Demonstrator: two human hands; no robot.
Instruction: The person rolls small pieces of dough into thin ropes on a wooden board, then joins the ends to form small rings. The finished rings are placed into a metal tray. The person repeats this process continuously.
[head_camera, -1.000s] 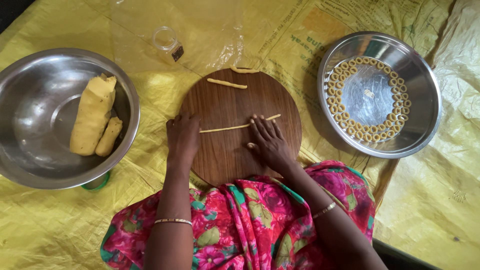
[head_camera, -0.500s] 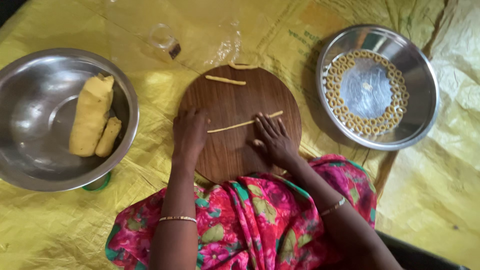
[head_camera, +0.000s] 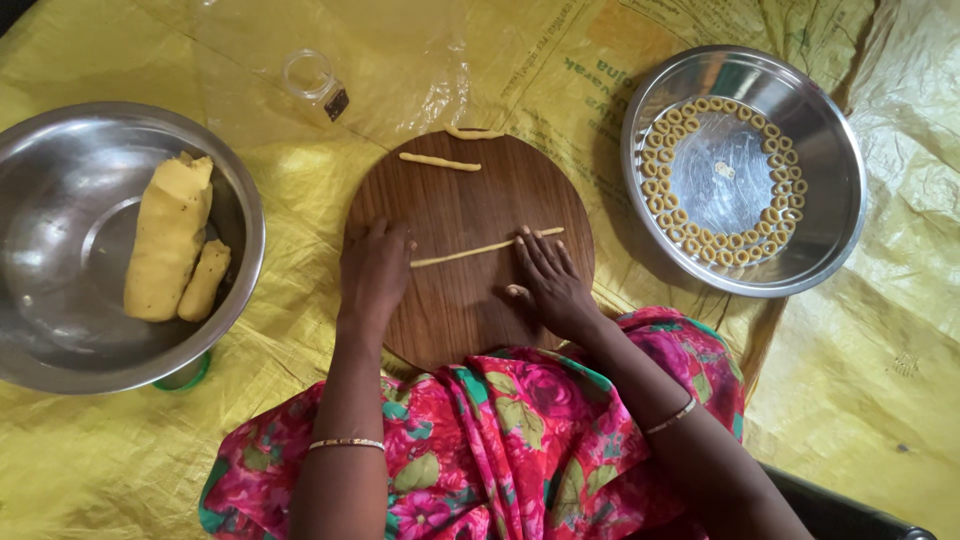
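**Packaging and labels in view**

A small clear plastic jar with a dark label (head_camera: 316, 82) is seen lying beyond the board. Everything is laid upon a yellow woven sack sheet with faded green print (head_camera: 600, 75).

A crinkled yellow plastic sheet (head_camera: 120, 450) covers the floor across almost the whole view, creased and folded, with faint printing on its upper middle part. Over it, near the top, lies a clear, shiny plastic film (head_camera: 400, 70). A strip of dark floor (head_camera: 15, 12) shows at the top left corner, and another dark patch sits at the bottom right edge. Soft, even light falls from above, with pale glare on the sheet's wrinkles at the right.
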